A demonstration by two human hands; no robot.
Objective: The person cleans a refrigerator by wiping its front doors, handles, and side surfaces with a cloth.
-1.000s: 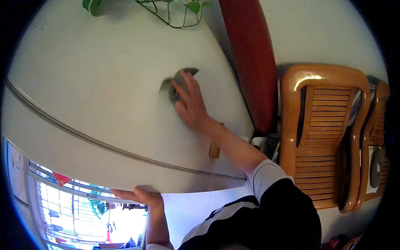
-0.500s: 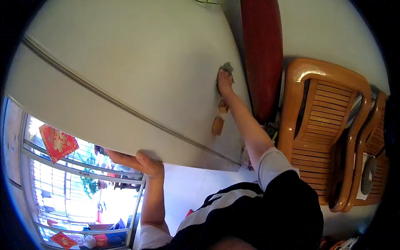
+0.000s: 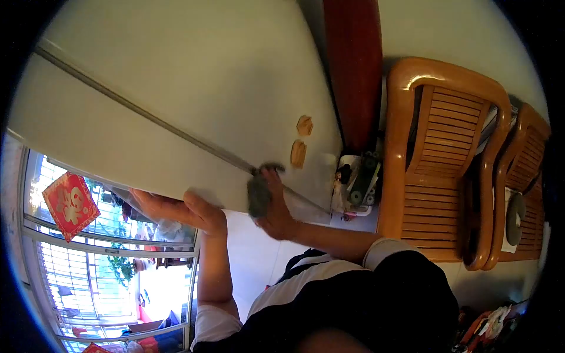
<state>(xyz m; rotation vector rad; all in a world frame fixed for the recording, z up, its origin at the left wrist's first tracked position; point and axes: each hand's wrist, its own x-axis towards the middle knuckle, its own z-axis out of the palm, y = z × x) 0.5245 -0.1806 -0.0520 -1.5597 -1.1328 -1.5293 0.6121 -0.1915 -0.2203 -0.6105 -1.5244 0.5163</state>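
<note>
My right hand [image 3: 276, 209] is closed around a dark grey cloth [image 3: 259, 197]. The cloth lies against the white refrigerator [image 3: 176, 88], over the grey seam [image 3: 147, 120] near its lower end. With fingers stretched out, my left hand [image 3: 185, 212] rests along the refrigerator's near edge, its thumb up by the white face. Two small wood-coloured pieces, one roughly hexagonal [image 3: 304, 125] and one longer [image 3: 298, 154], are stuck on the surface just beyond my right hand.
A tall dark red object [image 3: 353, 70] stands beside the refrigerator, with a white bin of items [image 3: 353, 188] below it. Wooden slatted chairs [image 3: 444, 170] are on the right. At left is a barred window [image 3: 76, 276] with a red paper diamond [image 3: 70, 206].
My right hand has brought the cloth down and left, from above the wood-coloured pieces to the seam. My left hand stays at the edge. The view has shifted slightly.
</note>
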